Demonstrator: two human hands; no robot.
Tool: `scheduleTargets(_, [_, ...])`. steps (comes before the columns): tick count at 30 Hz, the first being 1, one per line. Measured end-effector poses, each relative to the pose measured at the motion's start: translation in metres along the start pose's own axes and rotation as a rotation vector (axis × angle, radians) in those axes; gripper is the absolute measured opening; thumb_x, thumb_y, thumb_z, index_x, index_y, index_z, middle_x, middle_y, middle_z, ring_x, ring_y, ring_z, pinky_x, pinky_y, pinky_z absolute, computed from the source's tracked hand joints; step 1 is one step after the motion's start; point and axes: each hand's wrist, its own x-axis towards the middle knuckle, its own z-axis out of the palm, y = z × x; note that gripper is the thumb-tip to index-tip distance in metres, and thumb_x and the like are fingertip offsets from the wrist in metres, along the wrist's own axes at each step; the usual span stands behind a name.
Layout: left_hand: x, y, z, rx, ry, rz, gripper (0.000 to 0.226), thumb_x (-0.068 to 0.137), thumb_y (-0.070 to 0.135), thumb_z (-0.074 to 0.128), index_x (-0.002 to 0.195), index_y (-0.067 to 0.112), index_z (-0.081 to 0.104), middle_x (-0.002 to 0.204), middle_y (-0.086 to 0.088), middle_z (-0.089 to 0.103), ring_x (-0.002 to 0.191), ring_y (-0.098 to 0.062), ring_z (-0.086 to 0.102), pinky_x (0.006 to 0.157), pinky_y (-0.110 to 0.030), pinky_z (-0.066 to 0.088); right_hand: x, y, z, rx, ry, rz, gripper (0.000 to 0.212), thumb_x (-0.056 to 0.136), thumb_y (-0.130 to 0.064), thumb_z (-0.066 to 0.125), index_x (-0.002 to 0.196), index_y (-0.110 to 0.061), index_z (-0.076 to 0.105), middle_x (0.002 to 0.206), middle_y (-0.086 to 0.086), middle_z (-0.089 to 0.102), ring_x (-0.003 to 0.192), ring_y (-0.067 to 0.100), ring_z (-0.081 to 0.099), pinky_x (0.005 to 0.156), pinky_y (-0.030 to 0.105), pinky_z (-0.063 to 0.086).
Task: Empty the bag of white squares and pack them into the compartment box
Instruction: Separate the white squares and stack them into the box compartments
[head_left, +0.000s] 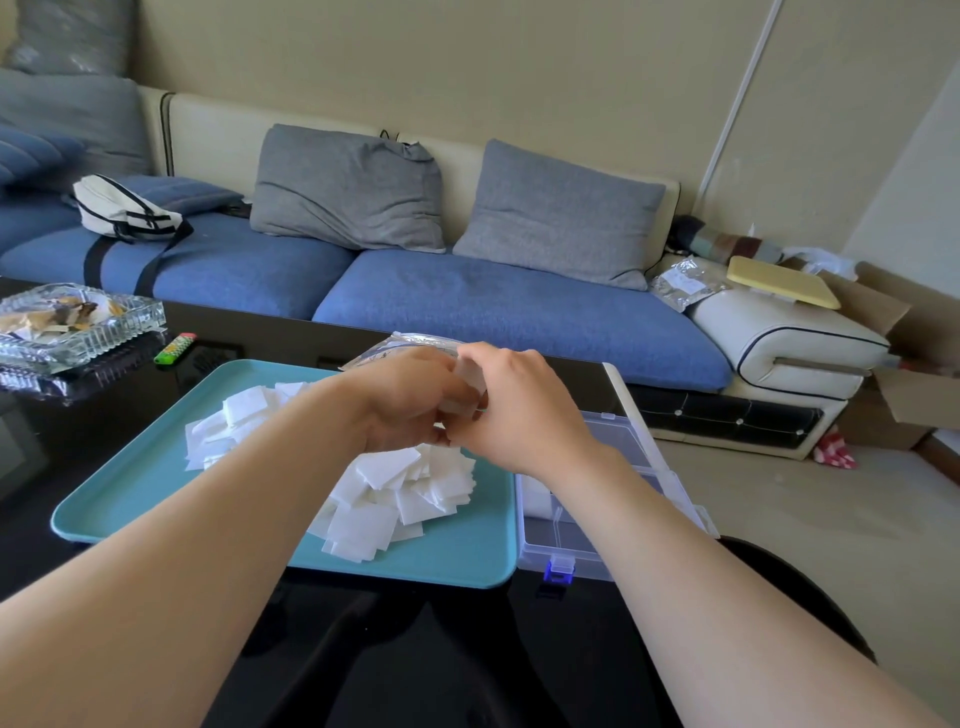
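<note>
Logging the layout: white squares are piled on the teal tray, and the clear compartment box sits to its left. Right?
Not quite: the head view shows the clear compartment box right of the teal tray, not left. The white squares are piled on it.

White for the squares (470, 387) pinched in the grip between left hand (410, 400) and right hand (519, 410), and white again for the heap (395, 488) just under the grip. Blue-green for the tray (457, 561) below that heap. See-through for the compartment box (561, 540) just right of the grip, with a bright blue clasp (559, 567) on its near side. See-through and shiny for the bag (410, 340) just behind the grip. Shiny black for the table (119, 415). Well to the left of the grip, green, yellow and pink for the lighter (175, 349), clear ribbed glass for the ashtray (78, 322). Far behind the grip, blue seats on the sofa (493, 306), grey for the pillows (348, 192).
</note>
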Motion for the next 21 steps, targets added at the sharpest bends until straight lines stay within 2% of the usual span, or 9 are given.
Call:
scheduleTargets(3, [-0.001, 0.000, 0.003, 0.019, -0.012, 0.012, 0.027, 0.098, -0.011, 0.047, 0.098, 0.005, 0.069, 0.086, -0.005, 0.075, 0.081, -0.017, 0.072, 0.080, -0.038, 0.058, -0.004, 0.000, -0.007, -0.040, 0.029, -0.042, 0.030, 0.075, -0.036, 0.079, 0.092, -0.019, 0.063, 0.076, -0.006, 0.064, 0.069, 0.024, 0.053, 0.061, 0.033, 0.031])
scheduleTargets(6, [0.000, 0.002, 0.006, 0.015, -0.004, 0.014, 0.027, 0.099, -0.008, 0.043, 0.109, 0.000, 0.067, 0.095, -0.012, 0.068, 0.090, -0.025, 0.065, 0.091, -0.045, 0.056, -0.006, 0.001, -0.007, -0.056, 0.018, -0.094, 0.035, 0.073, -0.032, 0.080, 0.101, -0.019, 0.064, 0.087, -0.006, 0.069, 0.077, 0.025, 0.060, 0.068, 0.036, 0.044])
scheduleTargets(8, [0.001, 0.002, 0.008, -0.012, -0.003, 0.000, 0.028, 0.099, -0.006, 0.041, 0.112, -0.001, 0.064, 0.100, -0.015, 0.061, 0.095, -0.029, 0.058, 0.094, -0.050, 0.053, -0.008, 0.003, -0.010, 0.049, -0.019, -0.080, 0.037, 0.073, -0.025, 0.079, 0.108, -0.021, 0.067, 0.093, -0.007, 0.073, 0.085, 0.022, 0.066, 0.075, 0.039, 0.054])
scheduleTargets(10, [0.001, 0.000, 0.010, -0.003, 0.002, -0.020, 0.026, 0.097, -0.005, 0.043, 0.106, 0.003, 0.066, 0.100, -0.013, 0.059, 0.090, -0.028, 0.055, 0.084, -0.045, 0.053, -0.009, 0.006, -0.018, 0.197, -0.058, -0.032, 0.037, 0.077, -0.017, 0.074, 0.113, -0.025, 0.074, 0.095, -0.009, 0.077, 0.088, 0.016, 0.070, 0.079, 0.037, 0.059])
scheduleTargets(12, [-0.001, -0.002, 0.015, 0.046, -0.010, -0.039, 0.031, 0.092, -0.009, 0.040, 0.099, 0.008, 0.065, 0.097, -0.011, 0.057, 0.081, -0.022, 0.050, 0.071, -0.035, 0.046, -0.011, 0.010, -0.026, 0.311, -0.077, 0.039, 0.034, 0.084, -0.009, 0.067, 0.109, -0.028, 0.079, 0.092, -0.010, 0.080, 0.086, 0.009, 0.075, 0.082, 0.034, 0.062])
scheduleTargets(15, [-0.004, 0.000, 0.025, 0.179, 0.001, -0.022, 0.034, 0.090, -0.008, 0.040, 0.096, 0.011, 0.068, 0.089, -0.004, 0.058, 0.082, -0.020, 0.052, 0.069, -0.031, 0.045, -0.015, 0.014, -0.034, 0.347, -0.033, 0.131, 0.039, 0.087, 0.002, 0.059, 0.100, -0.026, 0.083, 0.081, -0.010, 0.080, 0.074, 0.004, 0.075, 0.078, 0.032, 0.063])
scheduleTargets(17, [-0.004, 0.002, 0.034, 0.255, 0.021, 0.015, 0.034, 0.092, -0.006, 0.041, 0.104, 0.010, 0.068, 0.092, -0.004, 0.060, 0.083, -0.019, 0.056, 0.073, -0.034, 0.048, -0.017, 0.016, -0.036, 0.376, -0.010, 0.186, 0.037, 0.089, 0.002, 0.060, 0.099, -0.025, 0.083, 0.078, -0.010, 0.079, 0.070, 0.004, 0.074, 0.075, 0.028, 0.063])
scheduleTargets(19, [-0.003, 0.006, 0.041, 0.333, 0.035, 0.053, 0.036, 0.094, -0.006, 0.039, 0.114, 0.008, 0.065, 0.099, -0.006, 0.062, 0.087, -0.020, 0.059, 0.078, -0.038, 0.052, -0.019, 0.018, -0.038, 0.399, 0.015, 0.220, 0.029, 0.092, -0.002, 0.064, 0.099, -0.024, 0.083, 0.078, -0.010, 0.079, 0.070, 0.002, 0.073, 0.071, 0.020, 0.061])
scheduleTargets(21, [-0.003, 0.010, 0.046, 0.442, 0.036, 0.072, 0.036, 0.095, -0.006, 0.039, 0.116, 0.009, 0.064, 0.104, -0.006, 0.066, 0.093, -0.021, 0.065, 0.083, -0.040, 0.057, -0.023, 0.021, -0.040, 0.375, 0.029, 0.230, 0.026, 0.094, -0.003, 0.064, 0.098, -0.021, 0.082, 0.077, -0.007, 0.079, 0.067, 0.003, 0.072, 0.062, 0.009, 0.052])
